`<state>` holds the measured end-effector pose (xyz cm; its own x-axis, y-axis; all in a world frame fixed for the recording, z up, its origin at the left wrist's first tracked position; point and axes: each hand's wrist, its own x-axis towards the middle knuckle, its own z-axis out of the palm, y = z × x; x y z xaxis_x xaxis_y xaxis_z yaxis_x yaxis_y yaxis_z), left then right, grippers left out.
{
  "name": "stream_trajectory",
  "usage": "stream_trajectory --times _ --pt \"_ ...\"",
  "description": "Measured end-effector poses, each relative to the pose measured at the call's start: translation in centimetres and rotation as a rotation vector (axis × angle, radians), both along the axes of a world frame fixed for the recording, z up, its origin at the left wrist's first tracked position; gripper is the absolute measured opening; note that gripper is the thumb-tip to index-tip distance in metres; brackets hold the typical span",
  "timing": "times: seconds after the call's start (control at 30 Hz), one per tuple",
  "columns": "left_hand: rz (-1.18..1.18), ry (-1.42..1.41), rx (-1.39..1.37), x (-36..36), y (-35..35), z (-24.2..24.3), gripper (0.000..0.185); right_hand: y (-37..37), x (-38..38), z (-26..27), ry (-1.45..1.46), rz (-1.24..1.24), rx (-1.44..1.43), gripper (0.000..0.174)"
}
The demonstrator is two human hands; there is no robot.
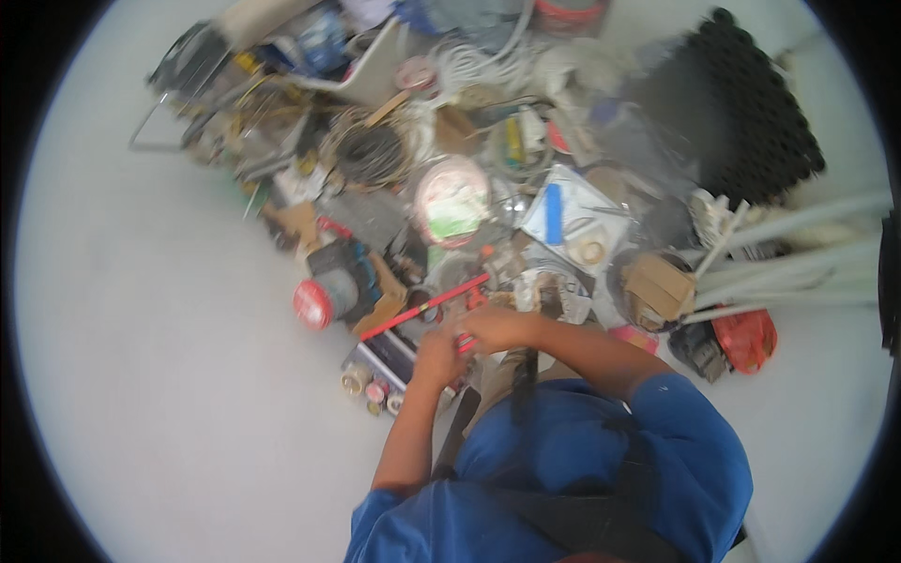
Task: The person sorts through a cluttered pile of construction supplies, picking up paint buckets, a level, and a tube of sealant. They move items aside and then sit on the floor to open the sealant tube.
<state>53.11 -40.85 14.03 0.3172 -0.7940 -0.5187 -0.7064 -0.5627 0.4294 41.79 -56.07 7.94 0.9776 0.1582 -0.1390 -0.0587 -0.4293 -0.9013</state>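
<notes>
My left hand (438, 355) and my right hand (498, 328) meet in front of my body. A red tool (464, 343) shows between them, with both hands closed around it; blur hides its exact kind. Another red part (476, 297) sticks out just beyond my right fingers, and I cannot tell whether it belongs to the same tool. Past my left hand, a red spirit level (425, 307) lies slantwise over the clutter. Below it is a dark box or tray (391, 357), beside several rolls of tape (356, 378).
A large pile of materials spreads ahead: a round bucket lid (454, 193), coiled wire (372, 153), white hose (486, 67) and a red-lidded container (314, 304). To the right are a bin with cardboard (658, 287), pale pipes (795, 271), a red bag (746, 339) and black studded sheeting (757, 105).
</notes>
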Motion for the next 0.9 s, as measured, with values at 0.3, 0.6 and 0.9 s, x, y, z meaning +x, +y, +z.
stream_trajectory --times 0.3,0.6,0.9 --pt "0.302 0.253 0.188 -6.5 2.0 -4.4 0.081 -2.1 -4.8 -0.9 -0.059 -0.037 -0.109 0.048" --pt "0.637 0.446 0.115 -10.0 7.8 -7.7 0.056 -7.5 -7.8 0.0 0.227 -0.315 -0.179 0.041" --pt "0.940 0.547 0.036 -12.7 12.1 -13.8 0.047 -9.5 -5.6 -0.3 0.257 -0.356 -0.154 0.043"
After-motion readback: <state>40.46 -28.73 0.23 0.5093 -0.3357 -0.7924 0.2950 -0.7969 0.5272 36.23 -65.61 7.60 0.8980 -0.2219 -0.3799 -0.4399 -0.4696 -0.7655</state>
